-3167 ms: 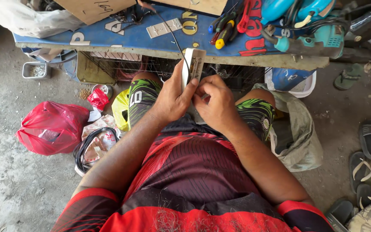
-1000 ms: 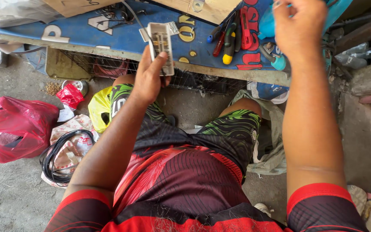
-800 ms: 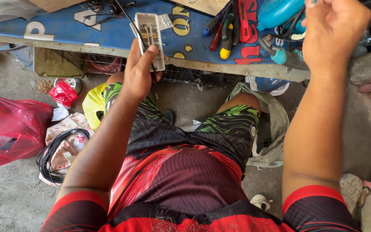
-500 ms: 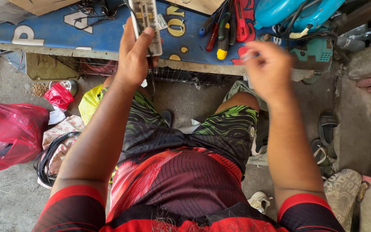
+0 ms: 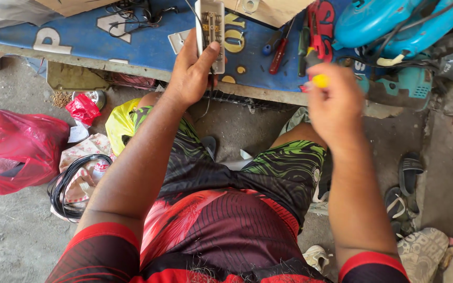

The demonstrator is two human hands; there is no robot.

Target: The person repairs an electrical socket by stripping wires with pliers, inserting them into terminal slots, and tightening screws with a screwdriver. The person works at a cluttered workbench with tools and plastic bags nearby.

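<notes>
My left hand (image 5: 192, 73) is closed around a white rectangular switch plate (image 5: 210, 31), thumb pressed across its lower face, the other fingers wrapped behind where I cannot see them. The plate is upright above the blue board (image 5: 148, 44), and its top edge is cut off by the frame. Brass-coloured parts show in its open back, too small to count. A thin wire hangs below it, and where that wire ends I cannot make out.

My right hand (image 5: 336, 105) is blurred. Its fingers are curled shut on a tool with a yellow end (image 5: 320, 80); only that tip shows, the rest is buried in my fist, so I cannot tell what kind of tool it is. The hand is over the board's near edge, well apart from the plate.

On the board I count two screwdrivers lying side by side, one with a blue handle (image 5: 272, 43) and one with a red handle (image 5: 280, 52), beside a pair of red-handled pliers (image 5: 315, 26) whose jaws are cut off at the top. One turquoise power tool (image 5: 373, 23) is partly out of frame, its cord looped over it. One smaller pale plate (image 5: 178, 41) lies half behind my wrist.

On the floor: one red plastic bag (image 5: 17, 149), one coil of black cable (image 5: 72, 186), one yellow bag (image 5: 119, 123) mostly hidden by my arm, and two dark sandals (image 5: 404, 183) at the right.
</notes>
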